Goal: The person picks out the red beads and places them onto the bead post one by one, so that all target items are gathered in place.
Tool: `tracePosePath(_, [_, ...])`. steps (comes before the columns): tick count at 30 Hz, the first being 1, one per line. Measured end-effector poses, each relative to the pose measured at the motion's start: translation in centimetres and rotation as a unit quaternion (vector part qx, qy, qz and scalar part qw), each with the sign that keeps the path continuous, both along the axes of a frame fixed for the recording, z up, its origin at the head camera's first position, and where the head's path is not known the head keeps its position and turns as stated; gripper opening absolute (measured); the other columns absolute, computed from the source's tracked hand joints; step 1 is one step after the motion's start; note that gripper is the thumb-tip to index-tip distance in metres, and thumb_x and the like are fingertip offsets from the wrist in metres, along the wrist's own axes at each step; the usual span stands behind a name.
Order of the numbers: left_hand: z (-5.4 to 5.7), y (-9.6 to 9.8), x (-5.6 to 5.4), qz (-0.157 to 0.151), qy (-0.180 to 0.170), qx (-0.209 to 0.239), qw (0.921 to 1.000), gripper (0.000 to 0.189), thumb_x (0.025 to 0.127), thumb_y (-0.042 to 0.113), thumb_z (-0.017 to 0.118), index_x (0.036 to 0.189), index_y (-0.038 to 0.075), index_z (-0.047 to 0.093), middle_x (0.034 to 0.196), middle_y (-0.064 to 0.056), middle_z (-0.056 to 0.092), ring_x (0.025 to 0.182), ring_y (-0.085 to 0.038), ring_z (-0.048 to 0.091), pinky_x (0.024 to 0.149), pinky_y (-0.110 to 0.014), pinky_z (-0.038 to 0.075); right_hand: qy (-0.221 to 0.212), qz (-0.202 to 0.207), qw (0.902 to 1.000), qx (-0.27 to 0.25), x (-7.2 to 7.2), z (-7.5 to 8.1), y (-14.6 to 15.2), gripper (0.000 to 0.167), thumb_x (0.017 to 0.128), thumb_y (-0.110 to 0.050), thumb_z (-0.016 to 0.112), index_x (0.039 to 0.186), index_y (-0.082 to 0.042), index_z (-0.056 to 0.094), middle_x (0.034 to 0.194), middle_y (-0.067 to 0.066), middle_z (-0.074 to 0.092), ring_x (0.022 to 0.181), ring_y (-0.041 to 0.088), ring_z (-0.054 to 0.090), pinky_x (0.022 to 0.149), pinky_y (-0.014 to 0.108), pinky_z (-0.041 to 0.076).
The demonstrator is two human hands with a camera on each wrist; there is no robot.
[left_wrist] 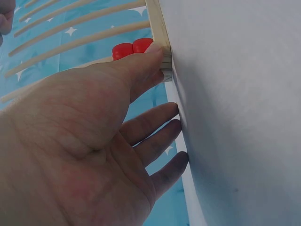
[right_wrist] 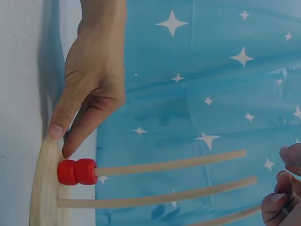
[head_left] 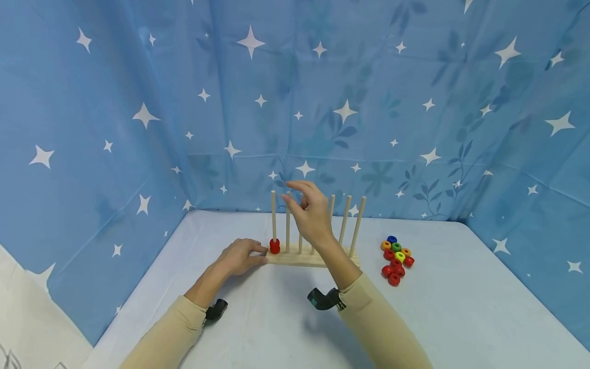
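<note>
In the head view, a pale wooden rack with upright round pegs (head_left: 295, 260) was seen toward the far side of the white-covered table (head_left: 267, 328). Its base was laid with the long axis left to right, and its pegs were pointed upward. Two red round beads (head_left: 274, 246) were stacked low on the leftmost peg. The base's left end was held by the left hand (head_left: 239, 257). The right hand (head_left: 311, 211) was raised among the peg tops, thumb and forefinger curved and parted, with nothing held. To the right, loose multicoloured beads (head_left: 399, 257) were clustered.

In the left wrist view, the base's end was pinched by thumb and forefinger, the other fingers being spread.

In the right wrist view, that pinch was shown beside the stacked pair; whether a peg was touched by the right hand could not be told.
</note>
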State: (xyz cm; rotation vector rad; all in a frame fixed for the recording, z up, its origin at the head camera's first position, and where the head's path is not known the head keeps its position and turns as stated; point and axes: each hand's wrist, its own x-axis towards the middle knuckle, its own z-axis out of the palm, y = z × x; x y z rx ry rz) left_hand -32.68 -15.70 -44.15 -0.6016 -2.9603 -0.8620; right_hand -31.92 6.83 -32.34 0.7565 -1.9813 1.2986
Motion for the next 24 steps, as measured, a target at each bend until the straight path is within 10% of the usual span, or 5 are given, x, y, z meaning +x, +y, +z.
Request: tracePosePath(24, [-0.1,-0.1,-0.1,-0.009,-0.006,0.006,0.9999,0.033,0.097,0.031,0.074,0.127,0.016,0.077,0.142,-0.016,0.066,0.135,-0.039,0.058,0.11,-0.059,0.047,0.032,-0.041,0.9978,-0.042,4.5,0.6,4.7,0.027,0.092,0.008,0.072,0.119,0.008,0.072,0.122,0.026,0.068,0.049,0.009,0.033,0.048,0.016,0.028])
